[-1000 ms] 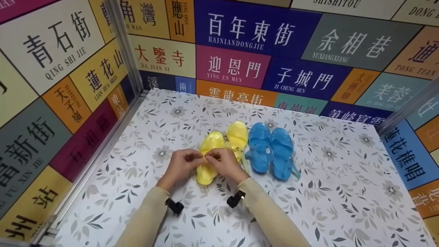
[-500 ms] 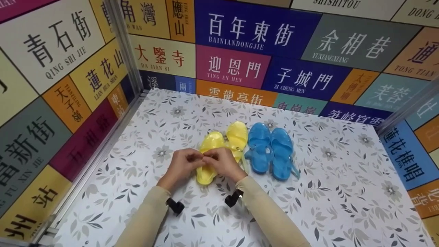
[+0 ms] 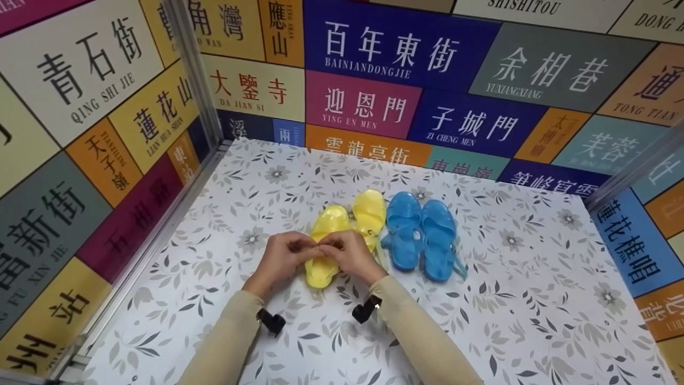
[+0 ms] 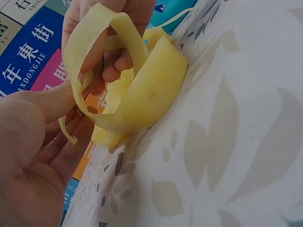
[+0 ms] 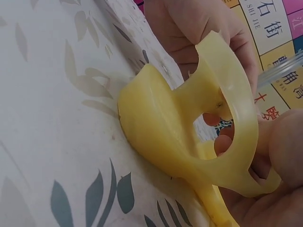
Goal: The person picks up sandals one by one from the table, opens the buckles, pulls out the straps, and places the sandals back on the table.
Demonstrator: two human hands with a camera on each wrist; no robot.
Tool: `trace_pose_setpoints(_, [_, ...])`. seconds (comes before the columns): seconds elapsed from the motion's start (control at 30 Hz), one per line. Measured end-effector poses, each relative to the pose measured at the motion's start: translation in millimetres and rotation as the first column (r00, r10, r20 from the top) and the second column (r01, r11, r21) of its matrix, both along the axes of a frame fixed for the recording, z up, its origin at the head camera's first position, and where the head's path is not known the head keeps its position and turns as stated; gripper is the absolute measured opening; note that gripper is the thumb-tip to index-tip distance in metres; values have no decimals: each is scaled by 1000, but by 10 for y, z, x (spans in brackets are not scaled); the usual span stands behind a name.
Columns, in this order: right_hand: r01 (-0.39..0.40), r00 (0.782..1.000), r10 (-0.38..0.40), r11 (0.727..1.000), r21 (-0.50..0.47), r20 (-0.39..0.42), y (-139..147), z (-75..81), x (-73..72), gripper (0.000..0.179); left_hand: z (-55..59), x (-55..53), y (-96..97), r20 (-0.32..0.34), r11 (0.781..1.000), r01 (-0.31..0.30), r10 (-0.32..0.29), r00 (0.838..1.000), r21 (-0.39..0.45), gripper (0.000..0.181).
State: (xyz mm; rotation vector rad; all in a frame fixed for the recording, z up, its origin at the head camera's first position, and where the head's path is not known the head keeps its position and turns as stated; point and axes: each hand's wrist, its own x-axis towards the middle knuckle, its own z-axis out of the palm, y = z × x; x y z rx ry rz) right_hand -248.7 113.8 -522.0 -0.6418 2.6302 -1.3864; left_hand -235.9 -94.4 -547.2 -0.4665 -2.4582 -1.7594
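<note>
Heel toward me, a yellow jelly sandal lies on the patterned table cover, both hands over its middle. Its pale yellow ankle strap loops up from the heel. My left hand pinches the strap between thumb and fingers, and in the left wrist view a loose strap end hangs below that thumb. The right hand pinches the strap from the other side, fingertips meeting the left ones. Where they meet, the fingers cover the fastening. In the right wrist view the strap curves down into my right fingers.
The second yellow sandal is just right of the first, farther back. A pair of blue sandals lies beside it, one with a strap trailing out. Sign-printed panels wall in the table behind and at both sides.
Both hands stay together over the yellow sandal, with only slight shifts at the fingertips and wrists. The sandals have not visibly moved.
</note>
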Motion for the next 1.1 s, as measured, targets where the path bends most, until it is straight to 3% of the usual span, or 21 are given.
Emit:
trace_pose_setpoints(0.9, [16, 997, -16, 1000, -5, 76, -65, 16, 33, 13, 1, 41, -9, -11, 998, -14, 14, 1000, -53, 13])
trace_pose_setpoints(1.1, [21, 999, -21, 1000, 3, 46, -61, 36, 17, 12, 15, 27, -1, -18, 999, -6, 5, 1000, -45, 14])
